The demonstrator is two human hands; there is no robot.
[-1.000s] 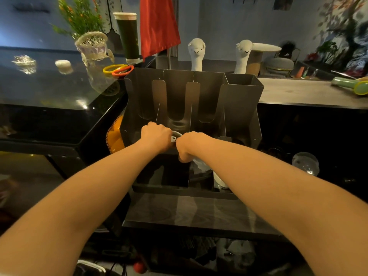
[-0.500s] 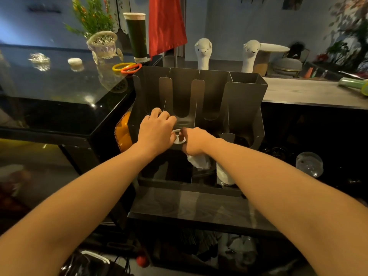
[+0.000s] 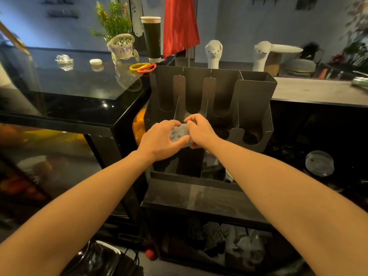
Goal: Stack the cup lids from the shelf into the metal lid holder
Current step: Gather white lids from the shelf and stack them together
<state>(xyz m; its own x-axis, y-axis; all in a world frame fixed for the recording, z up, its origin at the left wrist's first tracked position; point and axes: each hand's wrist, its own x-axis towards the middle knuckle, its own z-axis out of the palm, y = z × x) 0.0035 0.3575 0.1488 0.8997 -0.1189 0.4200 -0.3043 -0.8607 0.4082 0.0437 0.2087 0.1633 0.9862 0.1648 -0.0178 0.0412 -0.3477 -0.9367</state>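
Both hands meet in front of the metal lid holder [image 3: 256, 96], low against its front, with a small stack of clear cup lids [image 3: 179, 134] between them. The left hand [image 3: 159, 141] grasps the stack with thumb under and fingers curled over the near edge, and the right hand [image 3: 201, 133] pinches the far edge. The step in hand looks like squaring the stack and seating it. To do it well, nest the lids flush first, all facing one way, then hold the stack level and lower it into the middle compartment [image 3: 194, 92] just behind the hands, fingertips riding in the front cut-out. Thin plastic buckles easily, so a light grip suits. Another clear lid [image 3: 319, 163] waits on the dark shelf at the right.
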